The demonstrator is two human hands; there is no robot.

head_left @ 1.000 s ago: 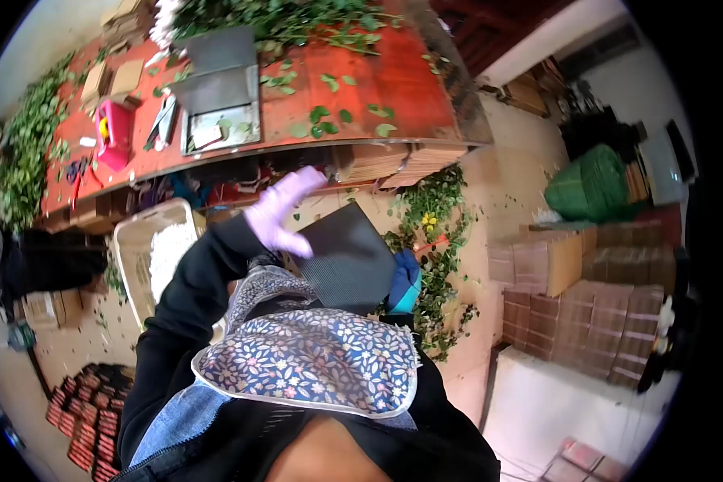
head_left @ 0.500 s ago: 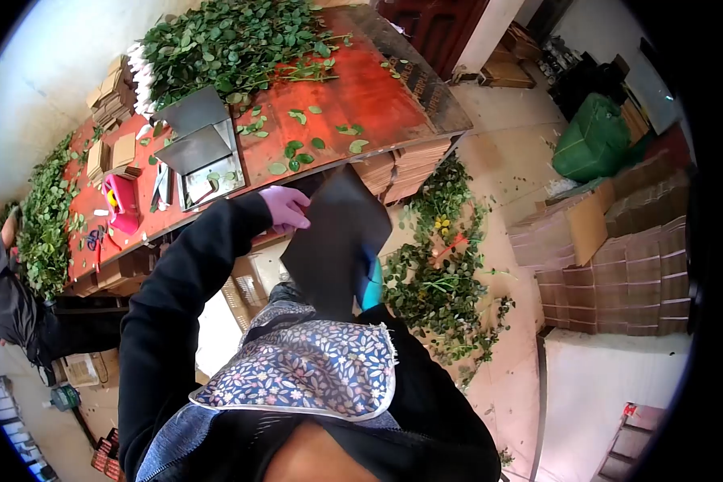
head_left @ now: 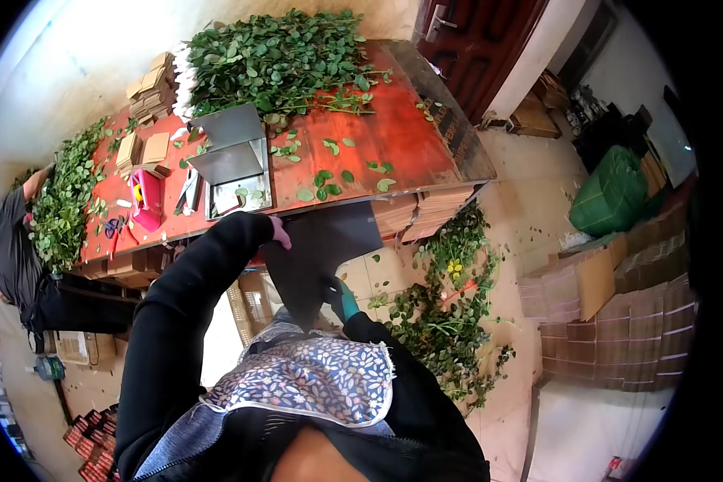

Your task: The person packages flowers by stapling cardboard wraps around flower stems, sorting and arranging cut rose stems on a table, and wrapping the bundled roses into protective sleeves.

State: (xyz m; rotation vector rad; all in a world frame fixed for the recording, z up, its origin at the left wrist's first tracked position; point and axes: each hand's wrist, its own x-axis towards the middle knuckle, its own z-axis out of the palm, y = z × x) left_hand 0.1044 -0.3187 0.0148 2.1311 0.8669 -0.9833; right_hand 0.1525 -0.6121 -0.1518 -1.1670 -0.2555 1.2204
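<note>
A black sheet point(head_left: 321, 245), its material unclear, hangs in front of me just below the table's front edge. At its upper left edge is my left hand point(head_left: 280, 233) in a pinkish glove, closed on the sheet, with most fingers hidden. My right hand point(head_left: 341, 297), in a teal glove with dark fingers, grips the lower right edge. Just beyond, on the red table point(head_left: 410, 153), stands a grey metal stand point(head_left: 233, 165) with upright plates and a shallow tray. Loose green leaves point(head_left: 326, 186) lie beside it.
A large pile of leafy stems point(head_left: 273, 64) lies at the table's back. Left are cardboard pieces point(head_left: 151, 92), a pink holder point(head_left: 146, 201) and scissors point(head_left: 114, 228). Another person point(head_left: 12, 249) works at far left. Leaf cuttings point(head_left: 442, 321) and cardboard stacks point(head_left: 614, 329) lie right.
The black sheet has turned and spread wider, shifting up towards the table edge. My right hand has moved left and slightly down along it. The camera view has tilted upward.
</note>
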